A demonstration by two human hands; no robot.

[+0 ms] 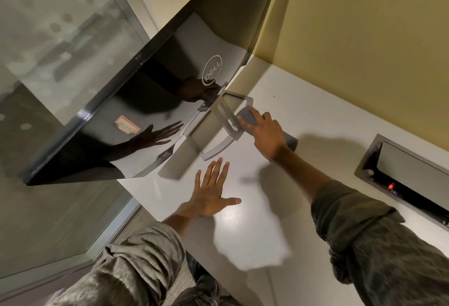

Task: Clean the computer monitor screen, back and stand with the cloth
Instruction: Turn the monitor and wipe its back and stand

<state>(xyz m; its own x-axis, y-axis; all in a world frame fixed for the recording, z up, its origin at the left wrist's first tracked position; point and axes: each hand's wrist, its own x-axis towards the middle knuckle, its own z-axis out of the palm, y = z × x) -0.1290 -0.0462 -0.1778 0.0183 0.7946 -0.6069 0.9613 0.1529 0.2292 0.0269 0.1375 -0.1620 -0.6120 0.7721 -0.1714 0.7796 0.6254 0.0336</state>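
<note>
- Nearest the lens, two rolled grey sleeves [136, 264] reach over a white desk [303, 116].
- The left hand [209, 196] lies flat on the desk just short of the stand, fingers [216, 172] straight and spread, holding nothing.
- The right hand [264, 133] presses a grey cloth [247, 118] against the far edge of the silver stand base [228, 121], fingers extended over the fabric rather than curled round it; the cloth's tail trails out behind the wrist.
- Above, the glossy black monitor [170, 82] shows its back to the camera, tilted over the stand and mirroring both hands.
- The risk, as it looks: a hard push at the base could slide or rock the stand, since the left hand braces the desk, not the monitor; the loose cloth tail might also snag under the base.
- A cable box [364, 172] is sunk into the desk well off to the right.
</note>
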